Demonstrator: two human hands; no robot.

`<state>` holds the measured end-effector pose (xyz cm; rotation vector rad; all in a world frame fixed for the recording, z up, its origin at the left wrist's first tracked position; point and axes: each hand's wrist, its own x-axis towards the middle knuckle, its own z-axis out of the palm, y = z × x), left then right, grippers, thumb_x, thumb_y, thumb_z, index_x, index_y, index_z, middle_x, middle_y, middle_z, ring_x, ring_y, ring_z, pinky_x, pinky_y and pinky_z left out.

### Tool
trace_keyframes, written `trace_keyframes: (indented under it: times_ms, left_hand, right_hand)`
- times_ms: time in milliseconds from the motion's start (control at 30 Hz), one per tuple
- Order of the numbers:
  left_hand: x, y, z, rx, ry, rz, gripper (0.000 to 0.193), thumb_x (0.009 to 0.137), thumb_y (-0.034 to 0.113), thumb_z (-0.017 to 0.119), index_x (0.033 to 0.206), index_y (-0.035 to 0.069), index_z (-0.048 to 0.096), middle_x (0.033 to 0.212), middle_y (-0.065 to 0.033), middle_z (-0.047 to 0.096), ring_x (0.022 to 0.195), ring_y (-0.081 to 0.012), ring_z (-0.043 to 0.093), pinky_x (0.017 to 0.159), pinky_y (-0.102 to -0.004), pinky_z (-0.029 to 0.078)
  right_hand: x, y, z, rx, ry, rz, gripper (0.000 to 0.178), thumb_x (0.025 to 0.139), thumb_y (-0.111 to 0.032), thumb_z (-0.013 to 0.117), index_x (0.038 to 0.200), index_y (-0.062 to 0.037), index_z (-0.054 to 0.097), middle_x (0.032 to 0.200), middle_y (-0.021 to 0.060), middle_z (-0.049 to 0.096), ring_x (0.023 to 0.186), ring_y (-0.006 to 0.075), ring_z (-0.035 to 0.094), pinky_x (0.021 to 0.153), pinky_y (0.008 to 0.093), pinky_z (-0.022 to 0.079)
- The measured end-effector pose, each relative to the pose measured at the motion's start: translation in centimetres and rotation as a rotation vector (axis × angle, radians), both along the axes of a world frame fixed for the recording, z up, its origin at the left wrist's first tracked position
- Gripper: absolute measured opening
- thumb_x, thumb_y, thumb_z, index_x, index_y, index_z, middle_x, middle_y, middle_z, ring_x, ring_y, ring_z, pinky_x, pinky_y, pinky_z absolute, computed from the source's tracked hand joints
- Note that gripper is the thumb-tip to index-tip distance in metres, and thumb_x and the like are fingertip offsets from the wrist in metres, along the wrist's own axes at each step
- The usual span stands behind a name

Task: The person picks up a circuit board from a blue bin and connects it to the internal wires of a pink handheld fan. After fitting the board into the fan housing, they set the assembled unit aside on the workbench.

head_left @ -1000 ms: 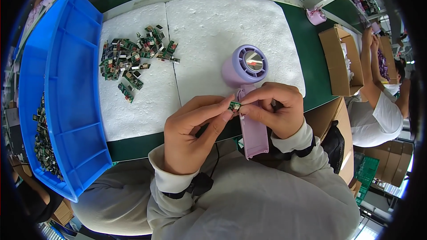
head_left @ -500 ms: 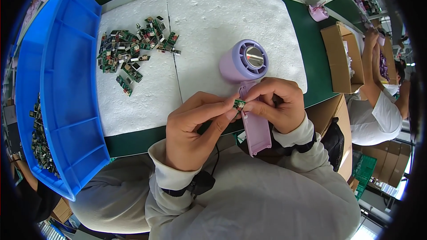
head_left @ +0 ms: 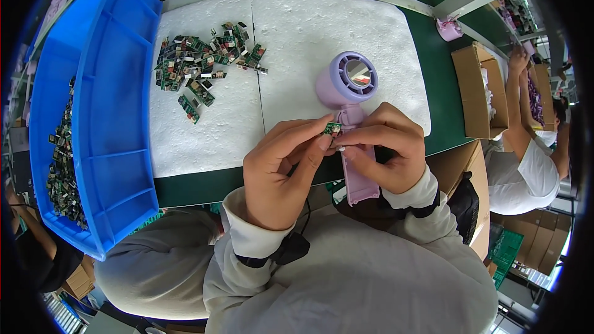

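Observation:
My left hand [head_left: 281,164] pinches a small green circuit board [head_left: 332,128] between thumb and index finger. Right beside it, the thumb and index finger of my right hand [head_left: 393,148] close on a tiny white connector [head_left: 341,148]; any wire on it is too fine to make out. Under my right fingers runs the open pinkish-purple handle shell [head_left: 360,180] of a handheld fan, partly hidden by that hand. Its round lilac fan head [head_left: 348,79], with a shiny disc in the middle, rests on the white foam board just beyond my hands.
Several loose circuit boards [head_left: 192,65] lie heaped on the left of the foam board [head_left: 297,31]. A blue bin [head_left: 120,105] with more boards [head_left: 65,167] stands at far left. Cardboard boxes [head_left: 473,96] stand on the right, where another person [head_left: 526,167] works.
My right fingertips have shifted from the board's edge down to the white connector. More of the handle's joint with the fan head now shows. The whole view has shifted slightly.

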<state>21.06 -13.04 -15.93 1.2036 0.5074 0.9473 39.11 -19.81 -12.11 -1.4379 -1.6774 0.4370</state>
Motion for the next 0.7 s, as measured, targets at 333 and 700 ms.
trace_keyframes:
  times_ms: [333, 700]
  left_hand:
    - [0.2, -0.5, 0.0, 0.063, 0.079, 0.029, 0.03, 0.094, -0.007, 0.062, 0.122, 0.0, 0.068, 0.113, -0.0134, 0.067, 0.095, -0.0173, 0.07, 0.082, -0.0269, 0.058]
    - [0.7, -1.4, 0.3, 0.591, 0.36, 0.24, 0.034, 0.087, -0.011, 0.066, 0.119, -0.001, 0.07, 0.111, -0.016, 0.067, 0.093, -0.0235, 0.071, 0.077, -0.0301, 0.058]
  right_hand:
    - [-0.6, -0.3, 0.1, 0.025, -0.082, -0.189, 0.022, 0.07, 0.004, 0.076, 0.09, -0.0041, 0.077, 0.076, 0.0025, 0.06, 0.067, 0.0149, 0.054, 0.059, 0.0257, 0.043]
    - [-1.0, -0.7, 0.0, 0.042, -0.122, -0.237, 0.02, 0.069, 0.006, 0.078, 0.088, -0.0019, 0.075, 0.067, 0.0009, 0.053, 0.056, 0.0075, 0.048, 0.051, 0.0231, 0.037]
